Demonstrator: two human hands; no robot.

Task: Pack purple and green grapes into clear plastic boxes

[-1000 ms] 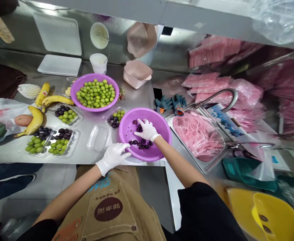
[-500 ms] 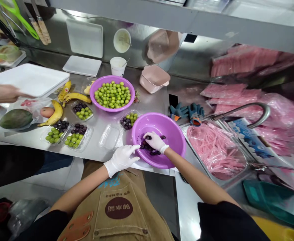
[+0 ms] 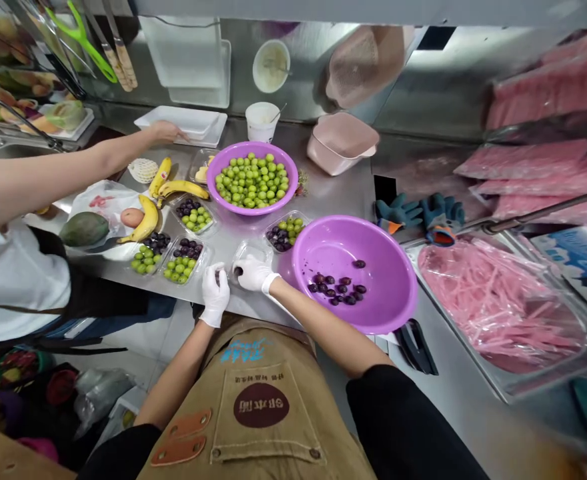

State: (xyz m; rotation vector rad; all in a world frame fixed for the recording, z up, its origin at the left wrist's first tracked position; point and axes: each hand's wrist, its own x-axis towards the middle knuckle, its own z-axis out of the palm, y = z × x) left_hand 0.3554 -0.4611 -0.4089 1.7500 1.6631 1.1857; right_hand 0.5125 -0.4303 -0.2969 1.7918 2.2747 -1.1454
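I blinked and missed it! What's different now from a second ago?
The right hand lifted from the nearer purple bowl and moved left to the clear box, holding what looks like a dark grape. The left hand moved left too, away from the bowl. Another person's hand brought a white tray to the back. The green grapes and bananas stayed put.

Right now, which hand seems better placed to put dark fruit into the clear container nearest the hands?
Probably the right hand: it is at the near side of the clear container and seems to hold a dark fruit. The left hand is off to the container's left.
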